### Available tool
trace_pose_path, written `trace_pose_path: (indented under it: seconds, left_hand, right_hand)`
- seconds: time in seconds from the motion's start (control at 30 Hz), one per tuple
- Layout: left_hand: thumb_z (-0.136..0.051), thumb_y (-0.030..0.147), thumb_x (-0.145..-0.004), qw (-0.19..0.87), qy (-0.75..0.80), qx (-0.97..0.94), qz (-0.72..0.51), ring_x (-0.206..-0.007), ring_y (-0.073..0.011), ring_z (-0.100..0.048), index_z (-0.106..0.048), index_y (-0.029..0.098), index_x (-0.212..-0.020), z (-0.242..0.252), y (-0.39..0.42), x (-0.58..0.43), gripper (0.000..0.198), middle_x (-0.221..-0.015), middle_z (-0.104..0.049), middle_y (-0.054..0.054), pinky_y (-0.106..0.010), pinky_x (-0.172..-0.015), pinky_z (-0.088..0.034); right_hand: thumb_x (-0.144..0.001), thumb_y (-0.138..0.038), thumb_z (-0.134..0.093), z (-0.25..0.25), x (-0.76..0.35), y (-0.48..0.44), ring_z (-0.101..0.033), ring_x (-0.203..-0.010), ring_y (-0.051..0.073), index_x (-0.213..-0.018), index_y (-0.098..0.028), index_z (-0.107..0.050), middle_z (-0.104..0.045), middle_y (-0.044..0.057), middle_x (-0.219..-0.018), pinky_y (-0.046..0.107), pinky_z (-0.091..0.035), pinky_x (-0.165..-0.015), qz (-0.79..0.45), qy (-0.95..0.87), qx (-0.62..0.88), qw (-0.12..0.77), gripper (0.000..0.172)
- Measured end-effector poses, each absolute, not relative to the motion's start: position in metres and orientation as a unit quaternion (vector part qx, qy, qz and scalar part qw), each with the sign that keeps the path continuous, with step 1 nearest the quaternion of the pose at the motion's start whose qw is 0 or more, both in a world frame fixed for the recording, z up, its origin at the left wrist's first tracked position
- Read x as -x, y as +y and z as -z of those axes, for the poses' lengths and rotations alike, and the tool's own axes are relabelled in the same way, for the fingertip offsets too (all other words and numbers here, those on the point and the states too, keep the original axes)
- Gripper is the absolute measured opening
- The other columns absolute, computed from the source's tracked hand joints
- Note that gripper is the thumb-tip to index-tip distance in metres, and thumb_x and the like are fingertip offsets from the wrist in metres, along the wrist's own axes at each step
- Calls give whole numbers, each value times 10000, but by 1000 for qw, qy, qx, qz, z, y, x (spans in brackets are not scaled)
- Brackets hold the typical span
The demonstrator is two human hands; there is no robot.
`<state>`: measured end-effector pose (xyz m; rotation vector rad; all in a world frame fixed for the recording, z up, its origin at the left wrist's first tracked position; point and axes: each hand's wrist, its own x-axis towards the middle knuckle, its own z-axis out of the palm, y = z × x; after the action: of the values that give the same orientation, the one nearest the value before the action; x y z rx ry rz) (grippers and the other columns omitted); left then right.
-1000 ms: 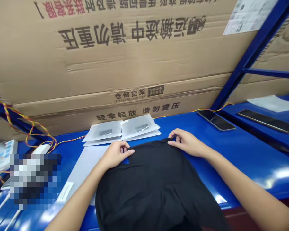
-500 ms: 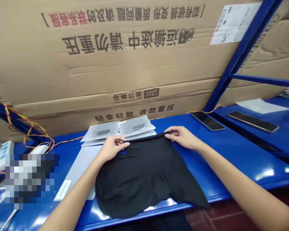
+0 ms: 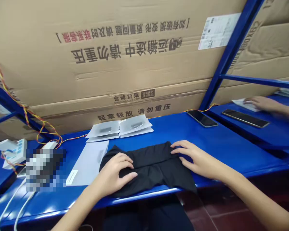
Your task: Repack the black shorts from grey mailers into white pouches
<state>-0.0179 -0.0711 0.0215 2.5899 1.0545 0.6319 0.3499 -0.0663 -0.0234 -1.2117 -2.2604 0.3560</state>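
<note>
A black cloth (image 3: 150,162) lies folded over on the blue shelf (image 3: 231,154), one edge running across its middle and its right corner hanging over the front edge. My left hand (image 3: 118,171) rests on the cloth's left part, fingers apart. On its right part, my right hand (image 3: 195,157) lies with spread fingers touching the fabric. Behind the cloth are stacked translucent packets (image 3: 135,125) with dark items inside. A larger frosted bag (image 3: 89,163) with a white label lies left of the cloth.
Two phones (image 3: 202,118) (image 3: 245,118) lie to the right. Another person's hand (image 3: 257,102) touches a white sheet at far right. Left are a power strip (image 3: 18,154), twisted wires (image 3: 42,125), white cables and a pixelated area. Large cartons (image 3: 135,73) stand behind.
The far edge of the black cloth has been folded toward me. Both hands have let go of that edge, opened and moved nearer. Another person's hand has appeared at the right.
</note>
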Motion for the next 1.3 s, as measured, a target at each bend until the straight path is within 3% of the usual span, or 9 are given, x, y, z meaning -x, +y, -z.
trace_pose_path:
  seconds: [0.13,0.2,0.33,0.43,0.57,0.67,0.9,1.13,1.3]
  left_hand:
    - [-767,429,-905,38,353,-911,-209,-1140,-309,-704,-745,224,-1067,-25,-100,17,262,-1196,-761,-119,-476,-991,-605]
    - [-777,423,-897,-17,329,-921,-207,-1115,-327,-724,-737,208,-1130,-15,-118,20,319,-1199,-767,-142,-480,-957,-631]
    - [-639,123,-964,-139,275,-920,-241,-1118,-310,-755,-708,154,-1225,17,-150,38,272,-1169,-798,-134,-436,-946,-655]
    - [-556,20,-953,-140,261,-916,-271,-1191,-293,-736,-680,164,-1297,28,-163,52,392,-1202,-797,-111,-421,-1012,-634]
    - [-628,69,-949,-65,329,-874,-352,-974,-238,-798,-692,253,-1210,16,-159,50,326,-1041,-827,-45,-385,-936,-658]
    - [-687,230,-962,2,407,-820,-403,-764,-204,-784,-716,261,-998,-2,-134,40,56,-873,-812,-1,-327,-771,-663]
    - [-670,394,-937,127,541,-793,-250,-736,-220,-744,-761,247,-997,-14,-58,38,182,-809,-775,-6,-311,-662,-587]
    - [-528,203,-1003,-76,471,-829,-290,-981,-269,-702,-735,220,-1094,-3,-64,15,226,-1069,-759,-80,-433,-862,-563]
    - [-536,270,-1041,-107,354,-889,-269,-1231,-304,-672,-699,157,-1261,6,-85,-37,296,-1339,-721,-128,-452,-1027,-564]
  right_hand:
    - [-978,-320,-610,21,-346,-105,-557,-1411,341,-1292,-313,-720,-642,89,-1467,551,-522,-1138,-94,-843,451,277,333]
    - [-916,-422,-740,28,-345,-126,-549,-1424,353,-1481,-362,-591,-577,73,-1553,526,-559,-1113,-106,-853,448,245,588]
    - [-947,-225,-673,58,-351,-154,-534,-1438,325,-1593,-410,-438,-549,27,-1572,521,-536,-1148,-89,-874,406,251,713]
    - [-982,-90,-498,70,-361,-161,-597,-1384,278,-1499,-403,-575,-643,6,-1480,476,-539,-1153,-107,-861,397,299,609]
    - [-1009,-229,-527,52,-359,-153,-754,-1127,279,-1156,-347,-783,-786,41,-1213,411,-645,-966,-166,-797,457,358,318]
    - [-1006,-414,-583,31,-345,-129,-755,-971,270,-1038,-280,-761,-784,68,-1036,367,-642,-837,-198,-721,522,411,225]
    - [-976,-441,-490,36,-329,-70,-588,-567,196,-1165,-233,-622,-567,-27,-664,329,-525,-559,-216,-694,594,344,310]
    - [-996,-415,-400,38,-312,-74,-706,-992,279,-1245,-219,-646,-681,110,-1136,402,-557,-835,-86,-682,668,285,401]
    - [-976,-539,-504,31,-300,-67,-691,-897,313,-853,-231,-606,-676,110,-919,409,-524,-763,-41,-660,724,195,347]
